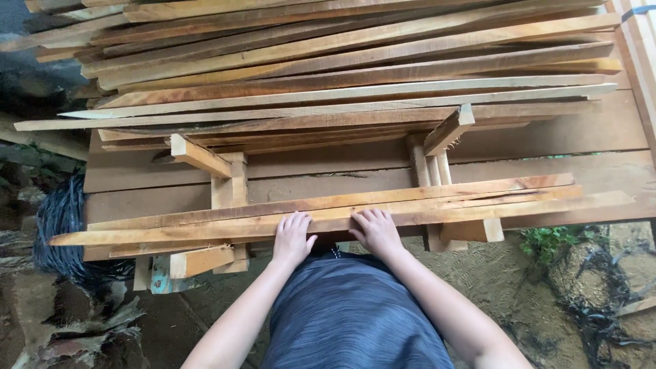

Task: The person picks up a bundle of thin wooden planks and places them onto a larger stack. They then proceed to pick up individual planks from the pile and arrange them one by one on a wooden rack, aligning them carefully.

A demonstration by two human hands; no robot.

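Observation:
A small stack of long thin wooden slats (342, 212) lies across short wooden supports right in front of me. My left hand (292, 238) rests on the near edge of the front slat, fingers curled over it. My right hand (375, 231) grips the same slat a little to the right, fingers on top. Behind it, a bigger pile of long slats (355, 75) lies stacked lengthwise across wide boards (560, 137).
Short wooden blocks (229, 184) and an angled brace (447, 130) prop up the slats. A dark bundle of black wire (58, 225) sits at the left. Sawdust-covered ground, green weeds (547, 242) and dark debris lie at the lower right.

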